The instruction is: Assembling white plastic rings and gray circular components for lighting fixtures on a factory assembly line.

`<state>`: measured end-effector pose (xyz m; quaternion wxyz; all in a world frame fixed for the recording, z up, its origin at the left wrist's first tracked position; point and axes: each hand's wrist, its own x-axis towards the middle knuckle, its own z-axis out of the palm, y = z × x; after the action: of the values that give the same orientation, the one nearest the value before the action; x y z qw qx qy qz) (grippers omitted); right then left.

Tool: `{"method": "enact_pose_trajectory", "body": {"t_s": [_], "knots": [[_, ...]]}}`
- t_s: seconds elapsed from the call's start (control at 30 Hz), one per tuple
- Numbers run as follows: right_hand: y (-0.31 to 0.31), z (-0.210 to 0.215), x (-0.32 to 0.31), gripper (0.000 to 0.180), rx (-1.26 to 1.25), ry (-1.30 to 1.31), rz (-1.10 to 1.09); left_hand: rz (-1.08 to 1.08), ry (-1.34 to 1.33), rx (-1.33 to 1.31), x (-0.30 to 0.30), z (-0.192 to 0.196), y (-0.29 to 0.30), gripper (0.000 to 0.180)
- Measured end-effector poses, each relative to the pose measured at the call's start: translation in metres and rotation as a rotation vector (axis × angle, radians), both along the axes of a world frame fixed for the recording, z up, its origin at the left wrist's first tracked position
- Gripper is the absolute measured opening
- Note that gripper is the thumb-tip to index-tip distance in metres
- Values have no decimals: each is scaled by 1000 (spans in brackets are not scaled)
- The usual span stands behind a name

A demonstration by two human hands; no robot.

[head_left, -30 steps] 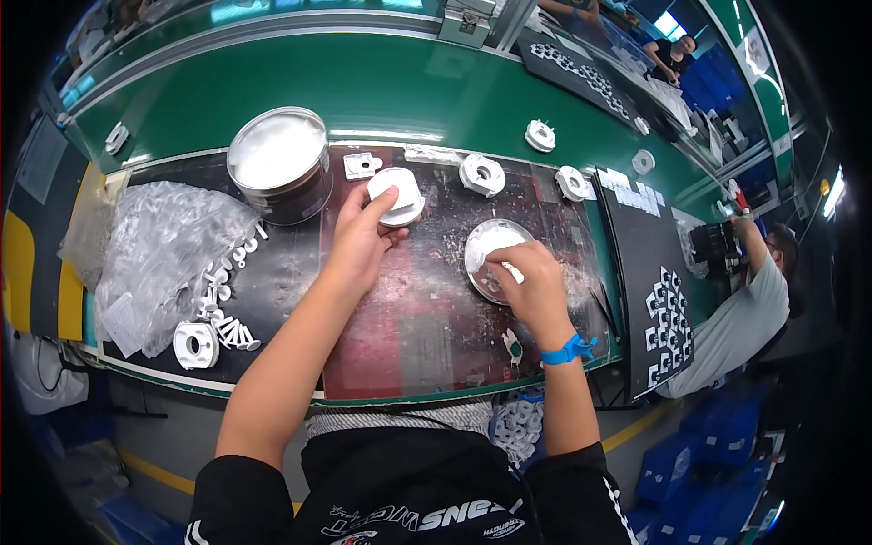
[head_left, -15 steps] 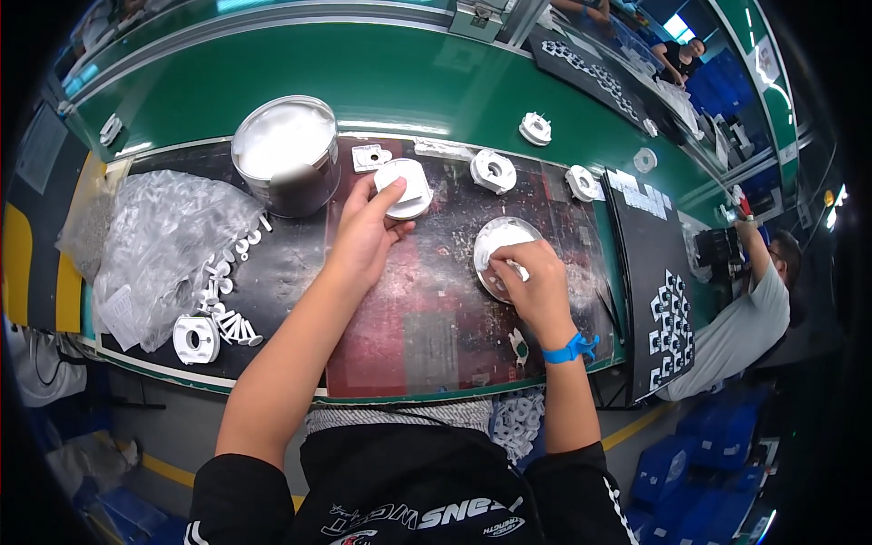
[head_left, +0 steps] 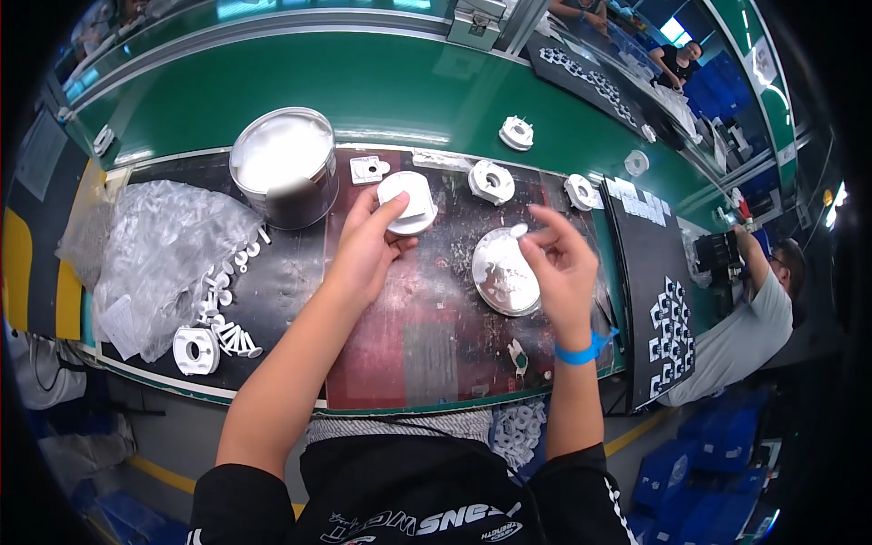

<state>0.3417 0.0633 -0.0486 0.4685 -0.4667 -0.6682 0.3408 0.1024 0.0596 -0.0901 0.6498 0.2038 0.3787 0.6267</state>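
The left hand (head_left: 368, 250) gripped a white round housing (head_left: 408, 202) beside the metal tin (head_left: 283, 177). The right hand (head_left: 559, 272) pinched 1 small white disc (head_left: 519, 231) above the round metal lid (head_left: 505, 271), mat bare between them.

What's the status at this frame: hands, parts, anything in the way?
Left hand grips white round part. Right hand pinches small white piece over shiny round lid. Nothing between them.

near side of the white round part (head_left: 408, 202) hidden behind the left hand (head_left: 365, 250), tiny piece (head_left: 519, 230) in the right hand (head_left: 559, 268) fingertips too small to identify, metal tin (head_left: 283, 177) front wall blurred, seated person (head_left: 754, 318) cut off by dark rim
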Motion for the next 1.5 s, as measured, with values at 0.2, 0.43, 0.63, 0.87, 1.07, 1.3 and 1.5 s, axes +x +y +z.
{"method": "enact_pose_trajectory", "body": {"t_s": [0.2,0.43,0.63,0.87,1.07,1.3,1.5], "knots": [[44,11,-29,28,-222,516,275,-181,33,102,7,9,-9,30],[38,-19,-41,34,-457,730,315,-251,135,200,20,1,-14,44],[30,-19,-40,31,-505,790,291,-399,200,178,18,17,-21,47],[27,-23,-46,29,-490,768,258,-381,224,152,21,13,-23,46],[26,-25,-46,27,-485,754,251,-391,280,132,21,16,-24,46],[25,-24,-46,26,-444,663,221,-395,305,113,21,17,-24,44],[20,-17,-51,27,-240,504,158,-433,269,78,18,15,-21,43]]}}
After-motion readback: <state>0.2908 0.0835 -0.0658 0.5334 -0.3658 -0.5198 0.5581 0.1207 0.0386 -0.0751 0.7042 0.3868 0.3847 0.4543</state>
